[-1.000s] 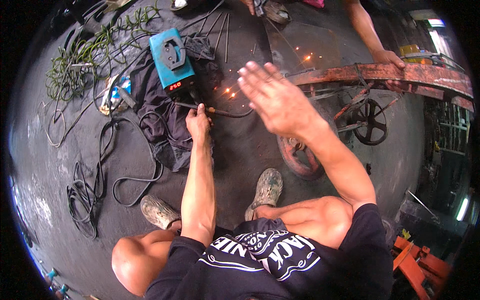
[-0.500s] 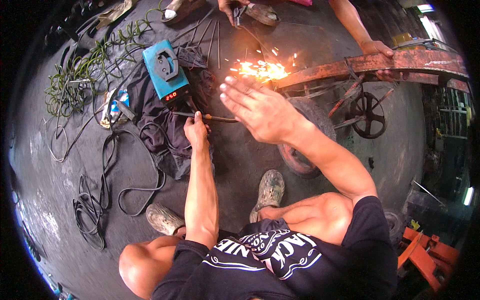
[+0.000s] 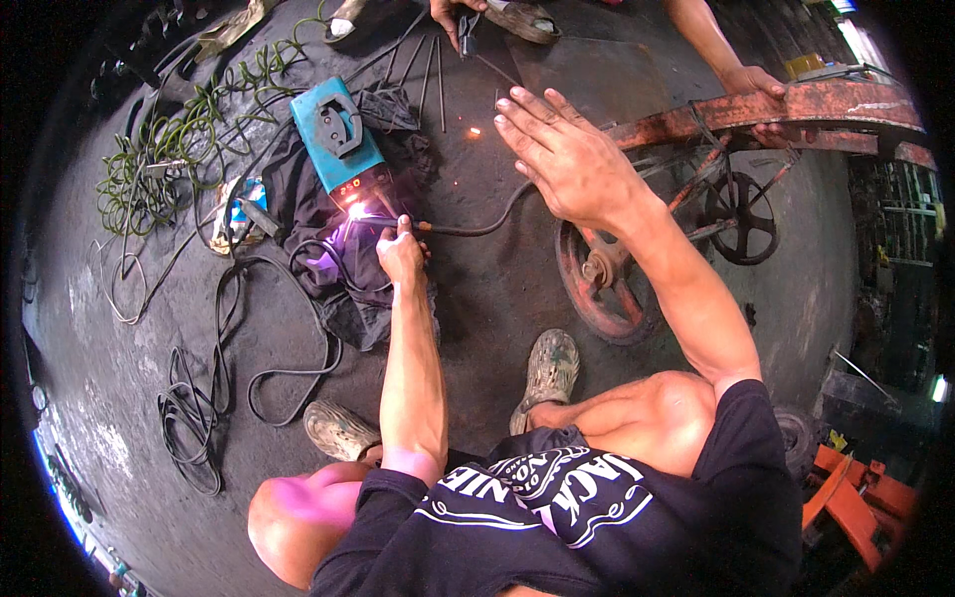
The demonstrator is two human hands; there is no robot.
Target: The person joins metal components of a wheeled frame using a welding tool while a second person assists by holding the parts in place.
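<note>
My left hand point(image 3: 402, 257) grips a black cable plug point(image 3: 388, 225) at the front of a teal welding machine point(image 3: 328, 164), where a bright purple-white flash point(image 3: 358, 212) glows. The machine lies on a crumpled dark cloth point(image 3: 393, 310) with a red lit display. My right hand point(image 3: 567, 157) is raised flat and open, palm down, fingers extended, over the floor near a rusty red metal frame point(image 3: 836, 111). Beneath it are a red spoked wheel point(image 3: 609, 287) and a smaller dark wheel point(image 3: 738, 199). A co-worker's hand point(image 3: 758, 85) holds the frame; another point(image 3: 448, 18) holds an electrode holder point(image 3: 468, 42).
Green coiled hose point(image 3: 149, 164), tangled black cables point(image 3: 194, 428), several thin rods point(image 3: 428, 85) and a small printed packet point(image 3: 242, 199) lie on the dark floor point(image 3: 109, 378). A co-worker's shoes point(image 3: 517, 22) are at the top. An orange metal tool point(image 3: 846, 507) stands at lower right.
The big orange spark burst near the frame's end has faded to small glints, and a purple-white flash has appeared at my left hand's plug. My right hand has moved up and rightward.
</note>
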